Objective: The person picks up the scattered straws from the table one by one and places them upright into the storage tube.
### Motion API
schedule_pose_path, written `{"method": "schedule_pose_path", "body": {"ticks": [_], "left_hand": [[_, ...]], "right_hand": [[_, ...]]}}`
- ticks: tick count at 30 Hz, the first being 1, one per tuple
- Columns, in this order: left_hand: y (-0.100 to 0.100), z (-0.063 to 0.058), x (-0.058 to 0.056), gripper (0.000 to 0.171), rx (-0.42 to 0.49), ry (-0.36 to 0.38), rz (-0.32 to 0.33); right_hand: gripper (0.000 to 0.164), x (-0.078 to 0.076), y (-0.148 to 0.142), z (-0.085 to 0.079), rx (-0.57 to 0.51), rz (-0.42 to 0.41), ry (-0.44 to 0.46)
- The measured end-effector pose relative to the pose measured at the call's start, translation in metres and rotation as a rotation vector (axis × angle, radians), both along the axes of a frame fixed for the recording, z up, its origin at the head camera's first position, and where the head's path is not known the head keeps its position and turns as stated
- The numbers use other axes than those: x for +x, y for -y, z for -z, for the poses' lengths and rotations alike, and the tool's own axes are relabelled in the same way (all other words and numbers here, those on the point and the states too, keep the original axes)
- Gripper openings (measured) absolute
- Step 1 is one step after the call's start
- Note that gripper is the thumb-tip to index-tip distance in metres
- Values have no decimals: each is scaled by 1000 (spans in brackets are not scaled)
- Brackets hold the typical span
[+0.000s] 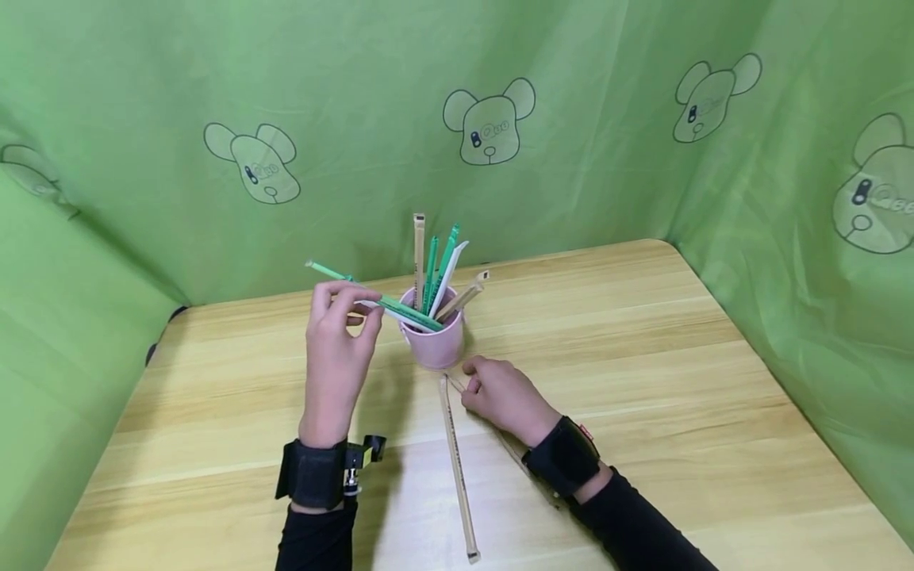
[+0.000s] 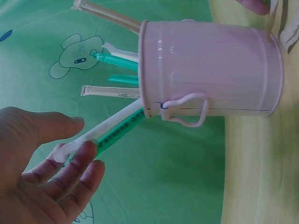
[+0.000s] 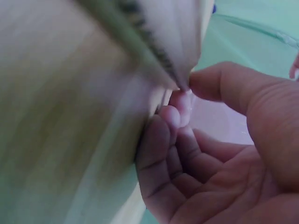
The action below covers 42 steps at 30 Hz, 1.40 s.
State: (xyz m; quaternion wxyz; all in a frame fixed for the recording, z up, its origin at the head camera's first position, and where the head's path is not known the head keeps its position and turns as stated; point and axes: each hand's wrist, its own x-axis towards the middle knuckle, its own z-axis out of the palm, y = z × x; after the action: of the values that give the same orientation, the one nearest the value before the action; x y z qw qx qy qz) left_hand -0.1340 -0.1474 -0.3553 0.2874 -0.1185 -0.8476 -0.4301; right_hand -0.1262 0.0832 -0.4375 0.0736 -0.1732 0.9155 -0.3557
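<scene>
My left hand (image 1: 336, 341) is up beside the pink pail (image 1: 437, 346), thumb apart from the loosely bent fingers. A white wrapped straw (image 2: 107, 123) and a green wrapped straw (image 2: 122, 130) lean out of the pail past these fingers. Low over the table in front of the pail, my right hand (image 1: 507, 396) pinches a brown paper-wrapped straw (image 1: 516, 454) near its far end, between thumb and fingertip. That straw runs back beneath the hand toward the wrist. Left of it, another brown wrapped straw (image 1: 458, 476) lies lengthwise on the wooden table.
Several more straws stand in the pail, among them a tall brown one (image 1: 419, 254), green ones (image 1: 450, 258) and a brown one (image 1: 471, 293) tilted right. A small handle (image 2: 187, 109) sticks out from the pail's side. Green curtain (image 1: 371, 159) hangs around the table (image 1: 643, 396).
</scene>
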Motion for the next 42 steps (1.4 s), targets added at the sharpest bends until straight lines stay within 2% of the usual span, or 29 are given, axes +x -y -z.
{"method": "schedule_pose_path", "body": {"ticks": [5,9,13,17,22,28,35,42], "left_hand": [[1,-6,4,15,8,6,-8],[2,-9,5,11,4,0,-3],[4,-12,4,16,-14,-14,11],[6,-13,4,23,-14,-10,30],[5,-14,5,22,-11,13,46],[4,-12,6,25,42,45,-15],[4,-7,10,29,67,110,-69],[2,-4,12,32,50,161,-90]], "right_hand": [[37,-2,-4,-6,-112,32,79],[27,-3,-9,-16,-204,14,119],[23,-4,-15,-29,-258,-3,118],[24,-5,-20,-39,-281,13,74],[26,-5,-24,-51,-345,62,16],[24,-5,-27,-62,-471,140,-30],[19,-4,-29,-67,-683,164,-136],[18,-6,-29,-79,-898,158,-324]]}}
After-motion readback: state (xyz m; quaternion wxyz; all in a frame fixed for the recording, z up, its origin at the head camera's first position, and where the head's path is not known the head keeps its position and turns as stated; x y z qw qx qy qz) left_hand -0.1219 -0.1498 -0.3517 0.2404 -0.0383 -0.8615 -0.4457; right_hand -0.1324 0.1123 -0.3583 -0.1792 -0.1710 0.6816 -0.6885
